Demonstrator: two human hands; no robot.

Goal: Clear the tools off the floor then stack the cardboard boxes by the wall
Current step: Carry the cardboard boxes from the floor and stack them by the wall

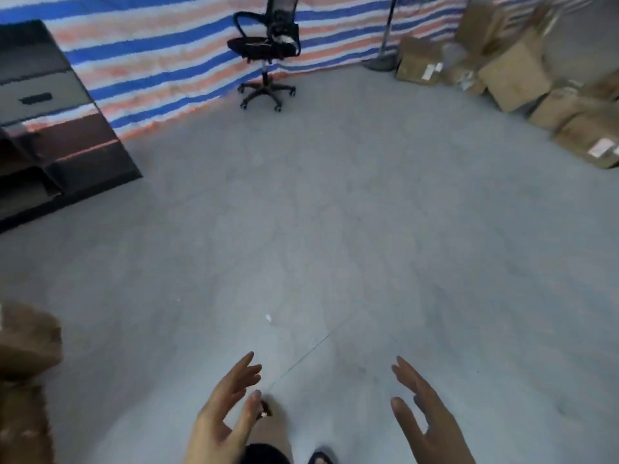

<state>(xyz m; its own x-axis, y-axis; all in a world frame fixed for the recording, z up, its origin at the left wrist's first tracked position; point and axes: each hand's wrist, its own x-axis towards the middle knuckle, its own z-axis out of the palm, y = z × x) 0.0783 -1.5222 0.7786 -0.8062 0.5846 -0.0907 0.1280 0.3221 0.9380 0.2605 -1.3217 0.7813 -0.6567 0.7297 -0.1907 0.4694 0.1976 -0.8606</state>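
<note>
Grey floor [335, 212], striped tarp wall [160, 61] | my left hand [221, 416] and right hand [425, 420] spread, empty, ready to lift | boxes [516, 75] heaped far right by wall | no tools visible.

Your left hand [222, 410] and right hand [427, 416] are raised at the bottom of the view, fingers spread and straight, holding nothing. Below them lies bare grey floor [335, 229]. Cardboard boxes [516, 75] sit in a loose pile at the far right, by the wall. A black office chair [266, 45] stands against the striped tarp [150, 51]. A dark cabinet [50, 122] stands at left. A blurred brown box [26, 346] is at the near left edge.
</note>
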